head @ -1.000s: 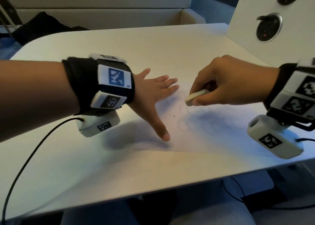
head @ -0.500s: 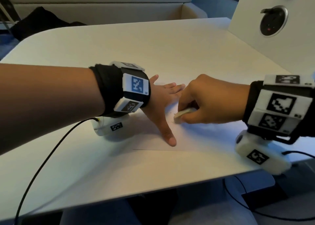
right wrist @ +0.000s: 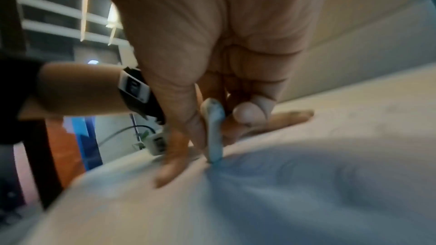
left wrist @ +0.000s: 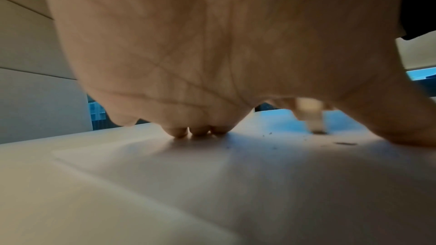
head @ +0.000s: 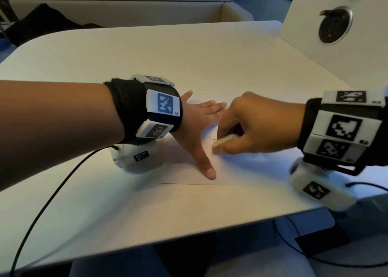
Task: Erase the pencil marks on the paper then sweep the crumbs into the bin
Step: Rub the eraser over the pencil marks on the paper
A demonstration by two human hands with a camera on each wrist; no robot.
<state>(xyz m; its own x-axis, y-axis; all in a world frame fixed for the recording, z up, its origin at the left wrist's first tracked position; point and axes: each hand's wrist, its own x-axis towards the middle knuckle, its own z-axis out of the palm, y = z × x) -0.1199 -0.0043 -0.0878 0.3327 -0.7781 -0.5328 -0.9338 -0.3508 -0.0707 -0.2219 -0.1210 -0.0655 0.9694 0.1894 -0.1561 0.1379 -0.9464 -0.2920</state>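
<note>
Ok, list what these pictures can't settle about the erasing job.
- Bin: not in any view, so its place is unknown.
- Pencil marks still on the paper: head view too faint; right wrist view blurred; right hand covers part.
- Eraser tip contact: blurred in the left wrist view.
- Crumbs: tiny specks, uncountable.
- Paper's right edge: hidden behind the right wrist camera.

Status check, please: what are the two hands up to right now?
Left hand flat, pinning paper. Right hand pinching eraser, tip on paper. Crumbs by eraser. No bin in view.
</note>
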